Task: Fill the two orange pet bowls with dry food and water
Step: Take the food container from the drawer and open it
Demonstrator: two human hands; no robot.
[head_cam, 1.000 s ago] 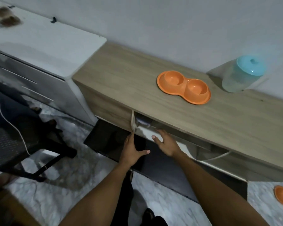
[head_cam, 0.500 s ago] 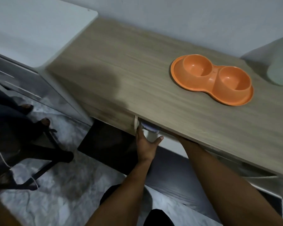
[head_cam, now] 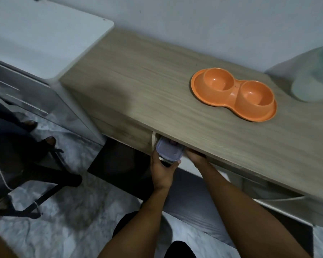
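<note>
The orange double pet bowl sits on the wooden cabinet top, both cups showing nothing inside. Below the top's front edge, a clear lidded plastic container pokes out of the open compartment. My left hand grips its near left corner, thumb along the front. My right hand reaches in on the container's right side; its fingers are hidden under the cabinet top. A translucent jug with a teal lid stands at the right edge.
A white cabinet adjoins the wooden one on the left. A black chair frame stands on the marble floor at the left. A dark mat lies below the open compartment.
The container has come partly out of the compartment, with my left hand now wrapped round its corner. The view has shifted slightly left and back.
</note>
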